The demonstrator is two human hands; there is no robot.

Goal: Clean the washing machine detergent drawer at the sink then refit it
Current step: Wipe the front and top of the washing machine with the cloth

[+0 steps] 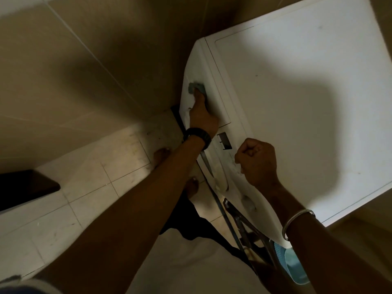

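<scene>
The white washing machine (297,98) fills the right side, seen from above. Its detergent drawer (186,107) sits in the left end of the front panel, close to flush with it. My left hand (202,115), with a black watch on the wrist, has its fingers curled into the drawer's front grip. A grey-blue piece (196,88) shows just past the fingertips; I cannot tell if it is part of the drawer or a cloth. My right hand (256,161) is a closed fist resting on the machine's front top edge, holding nothing visible.
A small dark display (224,141) sits on the control panel between my hands. Beige tiled wall (95,60) stands close on the left. Below are pale floor tiles (84,187), my bare feet, a dark block (25,187) at the left edge, and a metal frame (244,228) with a blue plastic item (292,266).
</scene>
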